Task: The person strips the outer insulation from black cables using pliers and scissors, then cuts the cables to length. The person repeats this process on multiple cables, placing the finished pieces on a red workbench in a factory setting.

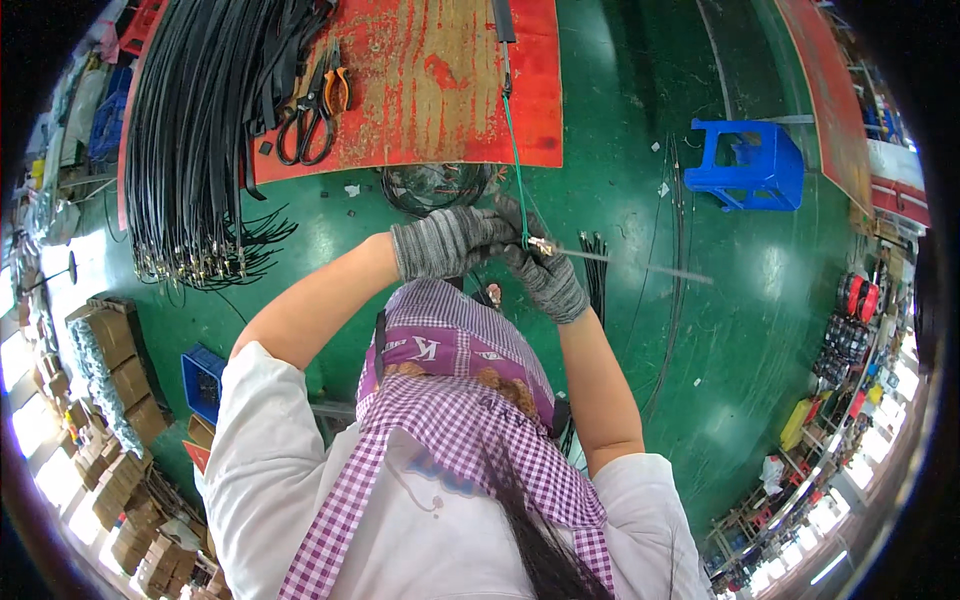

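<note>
My two hands meet just off the front edge of the red worktable. My left hand (445,243), in a grey knitted glove, has its fingers curled in a pinch; what lies inside them is hidden. My right hand (550,283), gloved alike, closes round a cable end with a brass-coloured connector (541,246). A thin green cord (518,165) runs down from a dark hanging tool (505,30) and passes between the hands at the connector. From there a thin grey streak, blurred by motion, stretches to the right.
On the worktable (430,75) lie black-handled scissors (306,125), orange-handled pliers (338,90) and a thick bundle of black cables (195,130), its connector ends hanging over the edge. A wire coil (435,187) sits below. At right stands a blue stool (750,165); a blue crate (203,382) is lower left.
</note>
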